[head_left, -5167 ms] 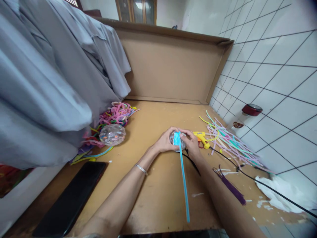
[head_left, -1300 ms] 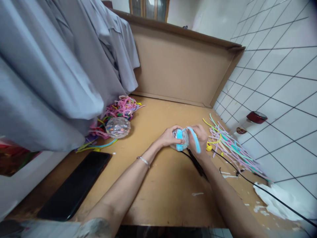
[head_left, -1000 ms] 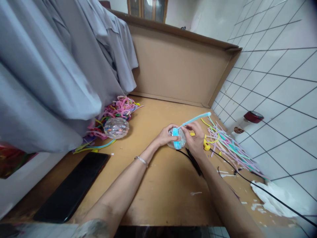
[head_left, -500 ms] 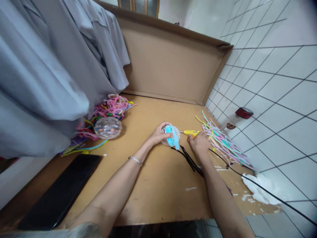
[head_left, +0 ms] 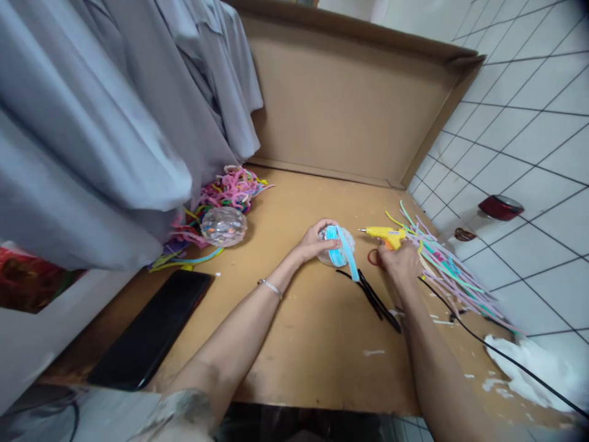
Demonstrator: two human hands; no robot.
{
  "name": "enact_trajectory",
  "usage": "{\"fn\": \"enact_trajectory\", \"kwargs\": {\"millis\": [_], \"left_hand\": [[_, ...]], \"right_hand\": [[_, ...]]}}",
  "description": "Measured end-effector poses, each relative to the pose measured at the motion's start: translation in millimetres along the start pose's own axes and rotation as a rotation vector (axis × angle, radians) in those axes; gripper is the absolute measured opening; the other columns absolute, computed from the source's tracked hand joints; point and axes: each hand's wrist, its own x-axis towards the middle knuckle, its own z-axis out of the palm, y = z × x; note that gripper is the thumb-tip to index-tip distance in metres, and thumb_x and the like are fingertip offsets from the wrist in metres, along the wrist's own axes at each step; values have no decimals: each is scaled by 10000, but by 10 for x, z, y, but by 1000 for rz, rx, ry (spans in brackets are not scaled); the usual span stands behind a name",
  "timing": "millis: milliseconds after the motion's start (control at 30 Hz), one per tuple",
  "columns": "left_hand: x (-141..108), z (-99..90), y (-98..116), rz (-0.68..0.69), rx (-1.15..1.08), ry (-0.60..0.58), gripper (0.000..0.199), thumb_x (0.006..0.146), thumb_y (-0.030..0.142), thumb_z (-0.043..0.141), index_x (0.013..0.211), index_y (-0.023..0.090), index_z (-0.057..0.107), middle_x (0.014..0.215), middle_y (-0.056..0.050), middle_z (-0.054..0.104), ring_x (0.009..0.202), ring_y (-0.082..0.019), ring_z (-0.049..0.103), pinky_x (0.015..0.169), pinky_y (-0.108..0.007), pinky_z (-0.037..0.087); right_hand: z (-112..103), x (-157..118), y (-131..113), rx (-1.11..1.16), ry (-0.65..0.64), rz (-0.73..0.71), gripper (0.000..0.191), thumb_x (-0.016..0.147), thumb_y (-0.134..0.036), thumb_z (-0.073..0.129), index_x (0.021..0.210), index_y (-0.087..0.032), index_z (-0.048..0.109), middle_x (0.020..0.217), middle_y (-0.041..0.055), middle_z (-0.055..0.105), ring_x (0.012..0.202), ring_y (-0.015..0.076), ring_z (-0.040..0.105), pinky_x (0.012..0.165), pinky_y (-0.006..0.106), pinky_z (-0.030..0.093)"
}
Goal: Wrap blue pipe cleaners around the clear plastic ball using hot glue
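Observation:
My left hand (head_left: 315, 244) is closed round a small clear, textured round container (head_left: 326, 256), its thumb on top. Light blue pipe cleaners (head_left: 333, 247) are laid side by side across it, and one blue strip (head_left: 350, 261) hangs off toward me. To the right, my right hand (head_left: 403, 263) grips a yellow glue gun (head_left: 383, 232) by its handle. The nozzle points left and is a short gap away from the container. A red ring-like piece (head_left: 373, 258) lies beside my right hand. Several black pipe cleaners (head_left: 378, 302) lie between my forearms.
Pastel pipe cleaners (head_left: 453, 270) spread by the tiled wall, near a red-lidded clear jar (head_left: 500, 207). A black cord (head_left: 501, 356) crosses white tissue (head_left: 529, 368). At left are a phone (head_left: 151, 325), another clear round container (head_left: 224, 226), tangled pipe cleaners (head_left: 232, 190) and hanging grey cloth (head_left: 138, 123).
My right hand has drawn the glue gun back to the right, so its nozzle has left the container's edge. My left hand keeps its hold. The whole view has shifted.

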Motion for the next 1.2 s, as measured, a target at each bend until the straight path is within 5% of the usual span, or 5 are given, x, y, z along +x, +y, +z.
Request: {"fn": "enact_trajectory", "kwargs": {"millis": [267, 500, 1200], "left_hand": [[-65, 7, 163, -28, -31, 13, 520, 551, 300, 797, 1000, 153, 581, 915, -17, 609, 843, -146, 573, 760, -250, 467], [-46, -6, 86, -21, -36, 28, 543, 537, 337, 790, 1004, 169, 570, 889, -5, 588, 816, -141, 551, 745, -251, 451], [-57, 30, 105, -20, -87, 18, 551, 508, 315, 827, 977, 161, 581, 881, -1, 597, 763, -119, 548, 680, -214, 453]], "right_hand": [[-172, -131, -152, 175, 212, -234, 440, 698, -413, 564, 1050, -150, 592, 979, 132, 635, 911, 296, 580, 740, 384, 450], [-187, -222, -181, 161, 338, -499, 288, 729, -370, 557, 945, -181, 578, 896, 86, 584, 854, 248, 534, 668, 323, 392], [-218, -316, -231, 116, 399, -574, 271, 773, -363, 522, 935, -163, 607, 864, 62, 539, 702, 188, 478, 583, 286, 319]]}}
